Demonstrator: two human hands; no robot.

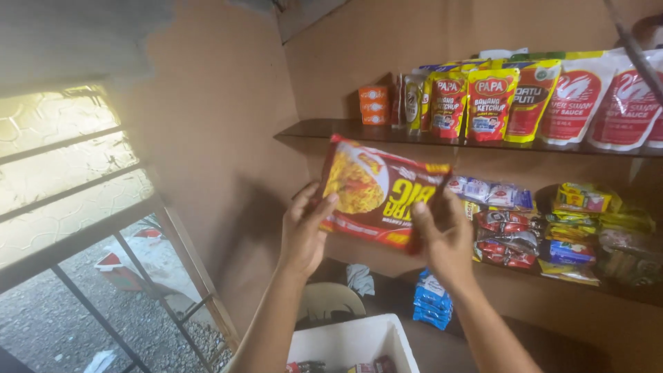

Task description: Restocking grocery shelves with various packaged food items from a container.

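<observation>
I hold a red and yellow instant noodle packet (pixel 376 193) up in front of me with both hands, upside down and tilted. My left hand (pixel 302 231) grips its left edge, thumb on the front over the noodle picture. My right hand (pixel 445 242) grips the lower right corner. The packet hangs just below the upper wooden shelf (pixel 324 130) and to the left of the small sachets on the lower shelf.
Red and yellow sauce pouches (pixel 487 103) and white pouches (pixel 587 100) stand on the upper shelf. Small sachets and wrapped packs (pixel 507 238) fill the lower shelf. A white box (pixel 349 342) with packets sits below. A barred window (pixel 83 228) is at left.
</observation>
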